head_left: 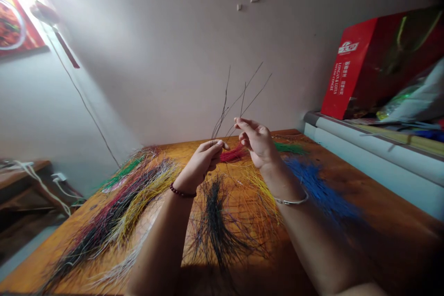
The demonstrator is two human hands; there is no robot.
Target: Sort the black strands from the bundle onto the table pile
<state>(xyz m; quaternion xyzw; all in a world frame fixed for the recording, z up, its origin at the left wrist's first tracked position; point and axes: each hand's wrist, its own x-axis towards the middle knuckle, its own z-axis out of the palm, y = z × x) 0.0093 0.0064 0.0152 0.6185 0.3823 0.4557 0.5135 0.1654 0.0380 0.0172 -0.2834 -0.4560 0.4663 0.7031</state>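
My left hand (pixel 207 157), with a beaded bracelet at the wrist, pinches several thin dark wires (pixel 222 118) that fan upward in front of the wall. Close by on the right, my right hand (pixel 255 141) has its thumb and fingertips pressed together on one of the dark wires. Below both hands a bundle of black wires (pixel 215 217) lies on the wooden table (pixel 388 240). Red wires (pixel 233 153) lie behind the hands, and yellow wires (pixel 262 189) lie partly behind my right forearm.
Blue wires (pixel 319 189) and green wires (pixel 289 148) lie on the right. Red, black, yellow, white and green bundles spread across the left. A red bag (pixel 357 64) stands on a ledge at the right. A small wooden stand (pixel 24 178) with cables is at far left.
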